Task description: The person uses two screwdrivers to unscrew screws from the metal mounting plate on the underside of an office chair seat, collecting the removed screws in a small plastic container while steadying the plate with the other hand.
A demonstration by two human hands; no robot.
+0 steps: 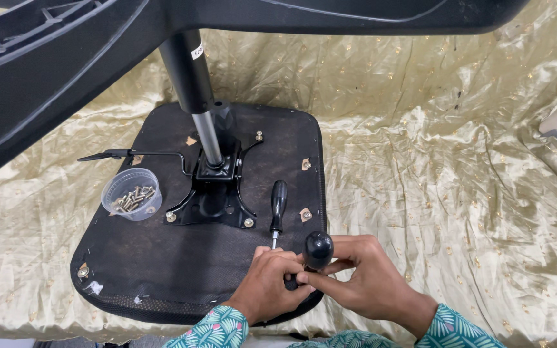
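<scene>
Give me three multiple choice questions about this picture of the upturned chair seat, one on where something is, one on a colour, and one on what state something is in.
1. Where does the clear cup of screws stand?
A. On the seat underside, left of the metal bracket
B. On the gold cloth, right of the seat
C. In the left hand

2. What colour is the cloth under the seat?
A. Blue
B. Gold
C. White

3. What is the state of the screwdriver with the round black handle?
A. Lying loose on the cloth
C. Standing in the cup
B. Held by both hands at the seat's near edge

Answers: 1 A, the cup sits on the black seat beside the bracket. 2 B, the cloth is shiny gold. 3 B, the left hand and right hand close around it.
</scene>
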